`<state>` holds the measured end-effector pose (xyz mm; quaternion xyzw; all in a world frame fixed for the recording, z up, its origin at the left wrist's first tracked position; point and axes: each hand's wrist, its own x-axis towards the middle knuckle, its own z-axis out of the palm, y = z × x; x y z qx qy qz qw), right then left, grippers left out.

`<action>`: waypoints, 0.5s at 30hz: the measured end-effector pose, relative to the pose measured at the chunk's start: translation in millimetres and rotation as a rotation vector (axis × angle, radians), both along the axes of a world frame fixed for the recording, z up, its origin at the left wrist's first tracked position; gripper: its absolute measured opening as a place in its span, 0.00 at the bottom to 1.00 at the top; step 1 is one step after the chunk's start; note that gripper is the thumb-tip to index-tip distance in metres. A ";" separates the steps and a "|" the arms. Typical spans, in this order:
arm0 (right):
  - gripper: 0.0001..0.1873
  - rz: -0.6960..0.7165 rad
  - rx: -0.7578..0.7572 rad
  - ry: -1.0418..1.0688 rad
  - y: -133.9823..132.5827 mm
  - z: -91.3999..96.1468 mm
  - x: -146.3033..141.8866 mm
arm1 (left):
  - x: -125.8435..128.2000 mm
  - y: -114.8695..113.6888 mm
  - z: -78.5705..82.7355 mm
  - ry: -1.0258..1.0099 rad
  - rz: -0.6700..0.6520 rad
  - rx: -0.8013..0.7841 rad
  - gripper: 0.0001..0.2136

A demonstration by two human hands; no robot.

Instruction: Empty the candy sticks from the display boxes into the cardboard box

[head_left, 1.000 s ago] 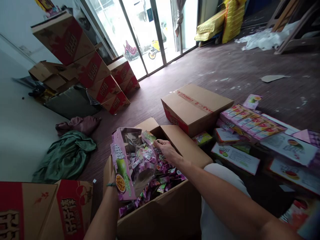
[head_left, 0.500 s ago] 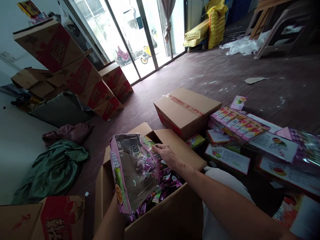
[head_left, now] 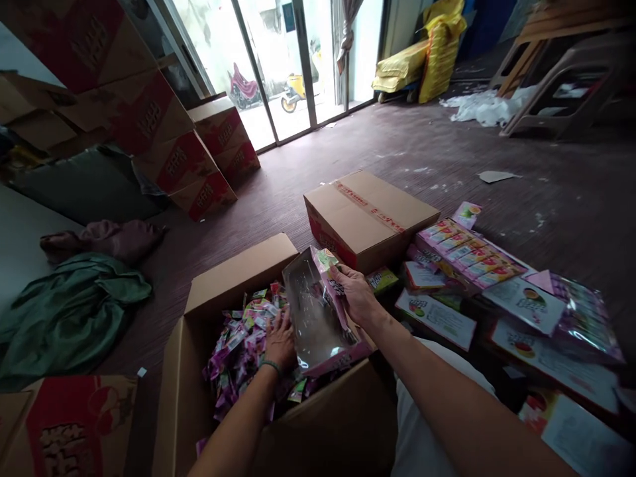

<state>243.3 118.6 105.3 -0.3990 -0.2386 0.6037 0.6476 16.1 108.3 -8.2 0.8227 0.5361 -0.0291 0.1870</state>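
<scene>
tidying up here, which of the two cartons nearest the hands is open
The carton the left hand is in, flaps spread, wrapped packets showing; the box beyond it is taped shut.

A person's right hand (head_left: 355, 295) grips a tilted pink box (head_left: 338, 360) near the right edge of an open carton (head_left: 332, 424); the left hand (head_left: 281, 341) lies, fingers spread, over small wrapped packets (head_left: 238, 344) inside.

On your left, a crumpled dark-green cloth (head_left: 74, 318) lies against a bunched maroon cloth (head_left: 99, 240). Beyond them you see stacked brown-and-red cardboard cartons (head_left: 144, 119). Ahead, past metal-framed sliding glass doors (head_left: 307, 73), stands a yellow scooter (head_left: 294, 89). To your right are bulging yellow woven sacks (head_left: 440, 56), white crumpled plastic sheeting (head_left: 487, 107) and a grey-brown plastic stool (head_left: 561, 76).
</scene>
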 end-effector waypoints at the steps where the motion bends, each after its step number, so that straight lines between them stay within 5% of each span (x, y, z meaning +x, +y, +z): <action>1: 0.21 0.013 0.000 -0.003 0.4 -0.2 -0.4 | -9.0 3.5 -5.1 0.022 0.054 0.014 0.23; 6: 0.19 0.060 0.018 0.002 3.7 2.1 -2.7 | -89.2 32.0 -17.2 0.194 0.460 -0.035 0.28; 9: 0.21 -0.015 0.040 -0.065 1.9 8.7 -0.7 | -122.1 40.5 -12.5 0.203 0.594 -0.053 0.29; 12: 0.23 -0.206 0.088 -0.171 -4.9 21.9 10.0 | -105.4 32.6 -8.6 0.179 0.667 0.183 0.34; 15: 0.23 -0.454 0.105 -0.343 -15.4 31.5 34.3 | -42.9 5.4 -12.7 -0.026 0.378 0.341 0.33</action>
